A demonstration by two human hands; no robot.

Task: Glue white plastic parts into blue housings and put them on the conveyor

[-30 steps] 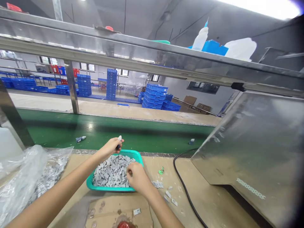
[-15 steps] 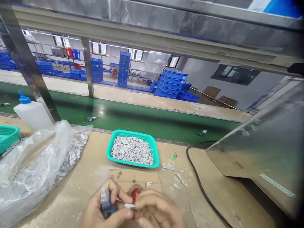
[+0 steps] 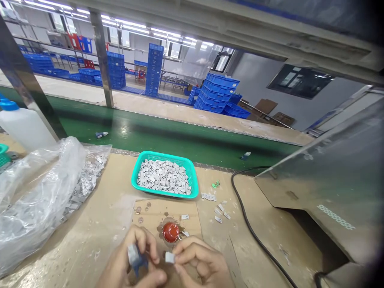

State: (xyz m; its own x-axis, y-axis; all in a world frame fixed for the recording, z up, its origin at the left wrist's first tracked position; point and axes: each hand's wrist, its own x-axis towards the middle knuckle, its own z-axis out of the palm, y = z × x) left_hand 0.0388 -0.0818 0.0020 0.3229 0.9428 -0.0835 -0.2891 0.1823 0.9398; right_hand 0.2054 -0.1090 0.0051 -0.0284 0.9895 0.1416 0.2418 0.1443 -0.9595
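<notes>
At the right hand (image 3: 204, 262), pinched pale-grey tab (image 3: 169, 257), small, flat, squarish

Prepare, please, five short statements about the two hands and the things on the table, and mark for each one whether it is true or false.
1. The right hand has a pale piece in its grip. True.
2. The left hand holds nothing. False: it holds a blue part.
3. The basket contains many grey pieces. True.
4. The red dish stands inside the basket. False: the red dish is on the cardboard, nearer to the person.
5. The black cable lies to the right of the basket. True.
</notes>
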